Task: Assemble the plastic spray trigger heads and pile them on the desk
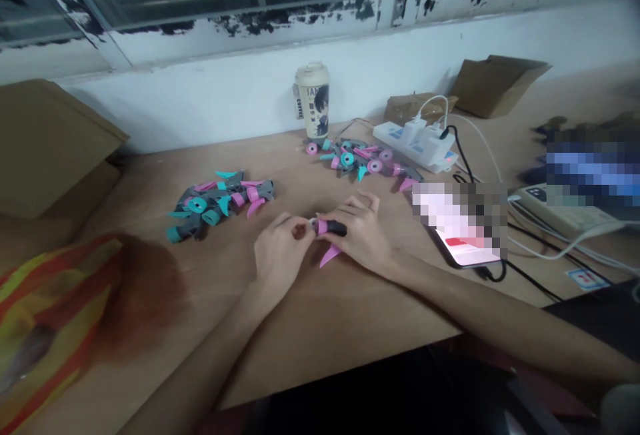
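A grey trigger spray head (336,228) with a pink collar and a pink trigger lies under my right hand (363,225), whose fingers are wrapped round its grey body. The pink trigger points down toward the table's front edge. My left hand (283,248) pinches at the collar end, where a small whitish part (313,223) shows between thumb and forefinger. I cannot make out exactly what that part is. To the left lies a pile of similar spray heads (220,201) in grey, teal and pink. A second pile (367,158) lies behind my right hand.
A lidded coffee cup (314,105) stands by the wall. At right are a white power strip (417,145) with plugs, a lit phone (460,231) and cables. Cardboard boxes (45,148) stand at left and back right. A red-yellow bag (55,315) lies front left.
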A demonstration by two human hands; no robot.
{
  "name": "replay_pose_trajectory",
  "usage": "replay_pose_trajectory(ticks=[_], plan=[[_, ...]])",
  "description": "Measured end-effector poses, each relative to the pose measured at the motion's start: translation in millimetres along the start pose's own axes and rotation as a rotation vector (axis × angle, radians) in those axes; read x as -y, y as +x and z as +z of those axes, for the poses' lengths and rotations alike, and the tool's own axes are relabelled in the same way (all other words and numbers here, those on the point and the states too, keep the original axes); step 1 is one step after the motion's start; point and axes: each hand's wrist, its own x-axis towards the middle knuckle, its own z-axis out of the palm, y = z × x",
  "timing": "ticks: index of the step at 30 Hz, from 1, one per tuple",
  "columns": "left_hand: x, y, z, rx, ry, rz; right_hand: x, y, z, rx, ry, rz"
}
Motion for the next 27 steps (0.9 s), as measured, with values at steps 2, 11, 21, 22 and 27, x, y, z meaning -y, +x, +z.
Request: replay_pose_trajectory(ticks=[2, 11, 21, 22, 27], plan=[[12.2, 8.7, -1.9, -0.025, -0.119, -0.071, 0.1, 1.7, -3.3, -0.010, 0.047, 0.047], [16.2, 17.8, -17.0, 0.237, -0.821, -0.192, -0.2, 5.1, -6.6, -0.045, 0.412, 0.158], [12.5, 8.3, -9.0, 0.145, -0.575, -0.014, 3.1, 4.0, -5.3, -0.012, 0.492, 0.124], [12.4, 7.0, -7.6, 0.102, -0.538, 0.019, 3.2, 4.1, -5.3, -0.007, 0.489, 0.125], [10.1, 1.3, -4.0, -0.004, -0.506, 0.076, 2.5, 3.9, -5.0, 0.014, 0.465, 0.100]])
